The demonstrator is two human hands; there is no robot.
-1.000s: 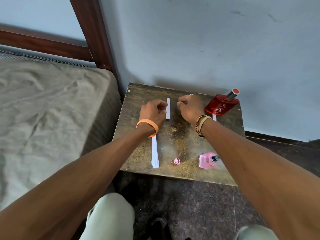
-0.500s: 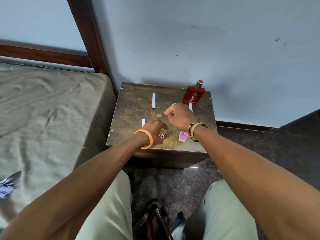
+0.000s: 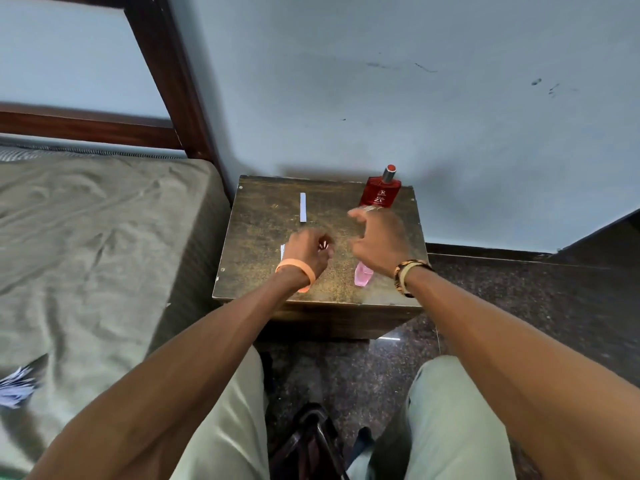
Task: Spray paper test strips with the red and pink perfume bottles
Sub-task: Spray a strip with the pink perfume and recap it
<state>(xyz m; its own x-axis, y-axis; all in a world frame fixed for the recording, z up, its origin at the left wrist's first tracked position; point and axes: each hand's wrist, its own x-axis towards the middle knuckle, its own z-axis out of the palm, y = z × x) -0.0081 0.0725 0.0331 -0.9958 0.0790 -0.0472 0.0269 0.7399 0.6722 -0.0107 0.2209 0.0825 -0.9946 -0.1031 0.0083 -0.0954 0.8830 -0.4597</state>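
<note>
Left hand (image 3: 306, 249) curled, pinching small pink cap, blurred. Right hand (image 3: 379, 245) spread, empty, above pink bottle (image 3: 363, 276) near table (image 3: 263, 237) front edge. Red bottle (image 3: 380, 194) upright at back; strip (image 3: 303, 207) left of it. Risks: careless grab tips pink bottle off edge; cap drops.

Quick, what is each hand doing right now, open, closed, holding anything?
Left hand: closed around a small pink cap.
Right hand: open, fingers spread, holding nothing, above the pink perfume bottle.

Both hands are motion-blurred; the right hand (image 3: 379, 242) hides most of the pink bottle (image 3: 363, 276).
</note>
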